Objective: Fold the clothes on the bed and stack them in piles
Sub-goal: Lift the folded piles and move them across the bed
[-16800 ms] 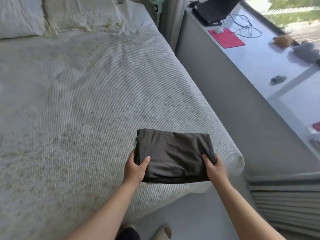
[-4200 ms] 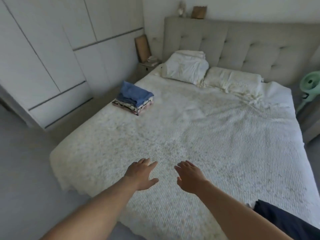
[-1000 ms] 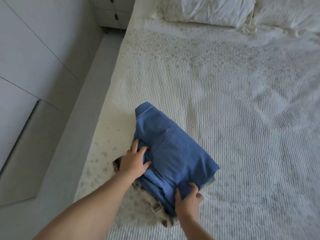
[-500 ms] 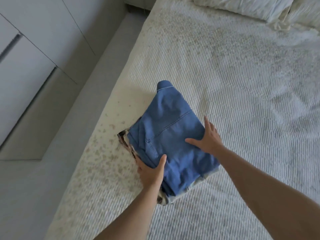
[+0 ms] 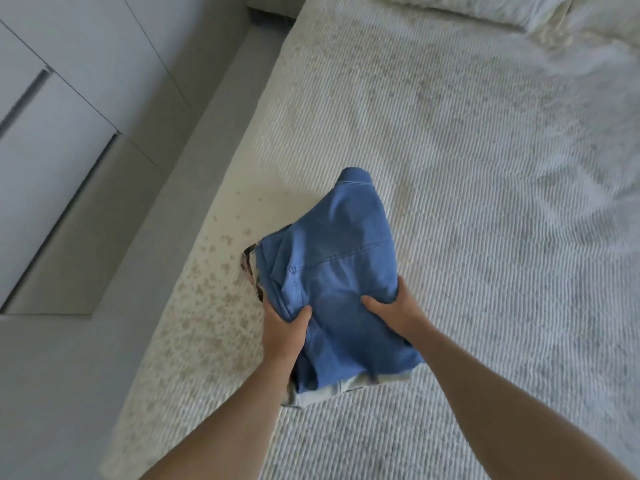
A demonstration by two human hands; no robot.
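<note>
White ribbed bedspread (image 5: 467,174) across most of the view, speckled with faint tan flecks toward its left edge. Pale pillow (image 5: 460,8) at the top, partly cut off. Grey floor (image 5: 45,393) along the left of the bed. Flat white wardrobe doors (image 5: 62,109) with dark recessed grooves at far left. Soft, even daylight, no hard shadows.
</note>
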